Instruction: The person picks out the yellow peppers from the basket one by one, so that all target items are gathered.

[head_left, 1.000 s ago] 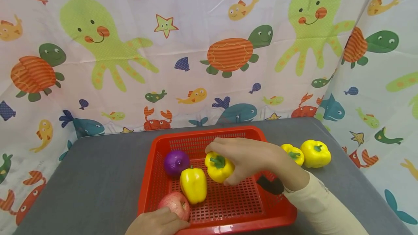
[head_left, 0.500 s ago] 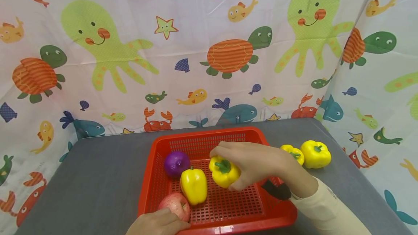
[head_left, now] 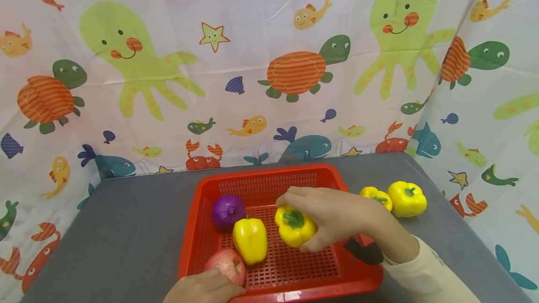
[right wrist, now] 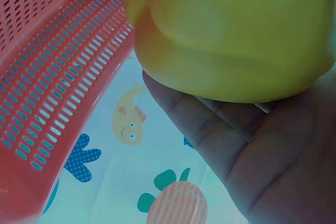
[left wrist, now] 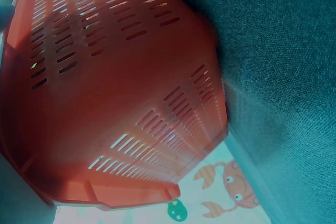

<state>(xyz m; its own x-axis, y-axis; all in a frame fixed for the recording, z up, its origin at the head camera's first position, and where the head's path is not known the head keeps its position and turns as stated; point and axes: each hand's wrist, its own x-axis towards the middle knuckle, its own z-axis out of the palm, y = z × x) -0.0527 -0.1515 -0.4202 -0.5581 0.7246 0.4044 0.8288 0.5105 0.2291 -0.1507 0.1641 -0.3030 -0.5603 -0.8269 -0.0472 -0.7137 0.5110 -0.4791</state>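
Observation:
My right hand grips a yellow bell pepper over the red basket, its green stem facing up toward the head camera. In the right wrist view the held pepper fills the top, with fingers curled along its side. My left hand holds the basket's near-left rim, its thumb side close to a red apple. Another yellow bell pepper stands in the basket, beside a purple onion. The left wrist view shows the basket's outer wall.
Two more yellow bell peppers, a rear one and one partly behind my right arm, sit on the grey table right of the basket. A curtain with sea animals stands behind and on both sides.
My right hand has moved slightly right and toward me with the bell pepper, away from the pepper standing in the basket. My left hand has stayed at the rim.

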